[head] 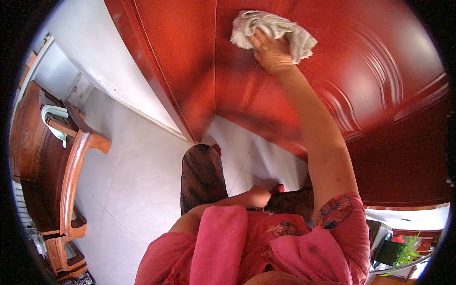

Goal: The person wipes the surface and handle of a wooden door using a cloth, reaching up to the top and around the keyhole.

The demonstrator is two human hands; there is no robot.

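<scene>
My right hand (pixel 269 50) presses a pale, frayed cloth (pixel 302 40) flat against a glossy red-brown wooden door (pixel 256 83) with curved moulded panels. The arm reaches up across the panel, and part of the cloth is bunched around the fingers. Low before my body, my left hand (pixel 260 196) is bent inward near my thigh. Its fingers are partly hidden, so what it may hold cannot be told. A pink towel (pixel 219 242) hangs over my shoulders.
The red door frame (pixel 156 71) meets a white wall (pixel 117 67) on the left. A carved wooden armchair (pixel 73 171) with a pale green cloth (pixel 53 124) over it stands far left on the tiled floor (pixel 124 178). A potted plant (pixel 406 253) is at lower right.
</scene>
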